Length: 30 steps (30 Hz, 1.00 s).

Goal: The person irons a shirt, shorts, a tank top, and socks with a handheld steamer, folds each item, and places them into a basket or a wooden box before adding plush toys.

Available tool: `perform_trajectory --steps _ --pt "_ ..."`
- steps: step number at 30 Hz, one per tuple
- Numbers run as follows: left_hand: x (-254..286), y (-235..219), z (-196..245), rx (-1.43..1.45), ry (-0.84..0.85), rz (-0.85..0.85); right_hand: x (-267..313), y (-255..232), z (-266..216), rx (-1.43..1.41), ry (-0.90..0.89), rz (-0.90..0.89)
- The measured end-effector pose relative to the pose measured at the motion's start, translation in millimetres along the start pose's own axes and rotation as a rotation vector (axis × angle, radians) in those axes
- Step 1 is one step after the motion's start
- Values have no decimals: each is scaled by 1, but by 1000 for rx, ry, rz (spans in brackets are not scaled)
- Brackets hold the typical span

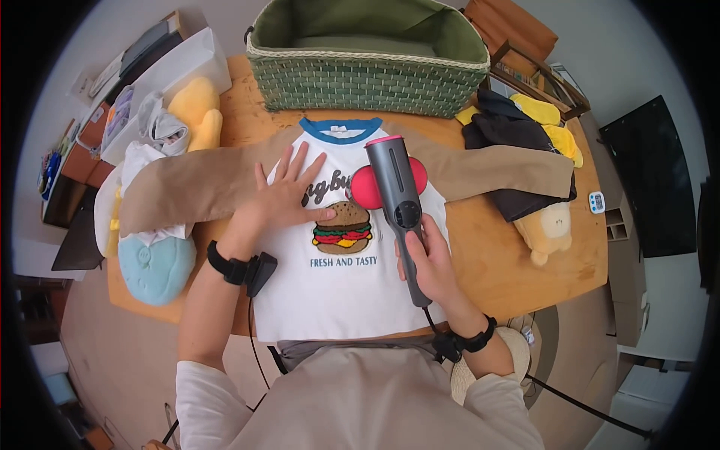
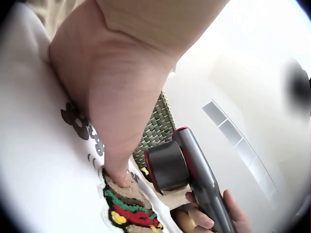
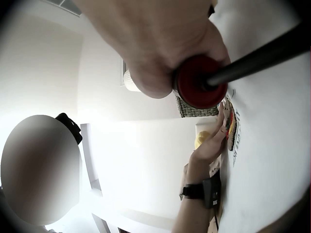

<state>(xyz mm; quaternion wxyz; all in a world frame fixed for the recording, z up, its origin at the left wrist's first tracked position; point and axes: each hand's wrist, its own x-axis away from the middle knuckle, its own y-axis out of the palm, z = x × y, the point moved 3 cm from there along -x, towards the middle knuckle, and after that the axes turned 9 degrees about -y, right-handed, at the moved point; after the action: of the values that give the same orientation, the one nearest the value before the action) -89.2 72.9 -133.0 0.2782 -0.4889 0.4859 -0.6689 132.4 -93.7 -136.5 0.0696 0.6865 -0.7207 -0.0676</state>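
A white shirt point(image 1: 289, 300) with tan sleeves, a blue collar and a burger patch point(image 1: 341, 227) lies spread on the wooden table. My left hand point(image 1: 289, 196) rests flat on its chest, fingers spread, thumb on the patch; the left wrist view shows the thumb point(image 2: 116, 167) there too. My right hand point(image 1: 429, 262) grips the handle of a grey and red corded device point(image 1: 390, 176), its head over the shirt's right chest. In the left wrist view that device point(image 2: 201, 179) appears raised off the cloth. The right wrist view shows its red base end point(image 3: 194, 82) in my hand.
A green woven basket point(image 1: 367, 82) stands at the back. On the left are a white bin point(image 1: 206, 60), a yellow plush point(image 1: 196, 112) and a light blue plush point(image 1: 156, 270). Dark and yellow clothes point(image 1: 517, 127), a tan plush point(image 1: 546, 232) and a small timer point(image 1: 596, 202) lie on the right.
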Motion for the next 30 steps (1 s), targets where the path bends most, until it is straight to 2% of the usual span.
perform_trajectory --steps 4,8,10,11,13,16,19,23,25,30 --pt "-22 -6 -1 2 -12 7 -15 -2 -7 34 -6 -25" --pt "-22 -13 2 -8 -28 -2 -24 8 -15 -3 -43 -18" --pt "-20 -12 -3 69 42 42 -20 15 -17 -11 -53 -22" --pt "-17 -12 -8 66 32 38 -16 19 -17 -17 -38 -25" --pt "-15 -14 -21 77 -104 19 -12 25 -19 -34 -27 -24" --pt "-16 -2 -41 105 -135 35 -6 34 -20 -56 69 -63" --pt "-20 7 -50 125 -100 80 -17 50 -15 57 41 -89" --pt "-24 6 -52 111 -111 88 -32 54 0 101 147 -90" --pt "-22 8 -53 70 -131 108 -31 54 2 155 109 -80" --pt "-23 9 -55 80 -131 103 -13 50 0 157 158 -82"
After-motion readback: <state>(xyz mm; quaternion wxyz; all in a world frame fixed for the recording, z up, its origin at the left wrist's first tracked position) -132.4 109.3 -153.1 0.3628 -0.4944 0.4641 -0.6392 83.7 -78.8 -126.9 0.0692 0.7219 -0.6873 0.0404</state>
